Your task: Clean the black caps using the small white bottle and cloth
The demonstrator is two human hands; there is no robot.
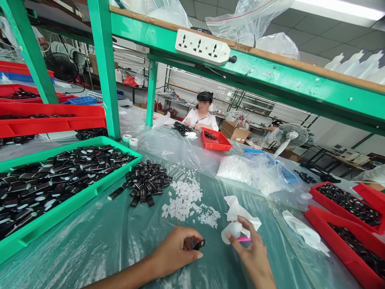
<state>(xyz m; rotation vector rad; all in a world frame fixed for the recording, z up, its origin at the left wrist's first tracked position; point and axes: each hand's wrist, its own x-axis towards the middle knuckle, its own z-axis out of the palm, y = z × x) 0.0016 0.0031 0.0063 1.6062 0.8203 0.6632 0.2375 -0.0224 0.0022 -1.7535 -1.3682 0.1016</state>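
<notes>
My left hand point(177, 251) is closed on a small black part point(199, 244), pinched between thumb and fingers low over the plastic-covered table point(99, 241). My right hand point(255, 255) pinches a thin pink tool point(243, 239) beside a small white bottle point(230, 232) and a crumpled white cloth point(240, 212). Just beyond lie a heap of small white pieces point(185, 198) and a pile of black parts point(147, 182).
A green tray point(69, 204) full of black parts stands at the left. Red trays point(343, 245) of black parts sit at the right. A green shelf frame point(105, 68) carries a white power strip point(203, 47). Across the table a person point(202, 114) works by a red tray point(215, 141). A fan point(290, 138) stands behind.
</notes>
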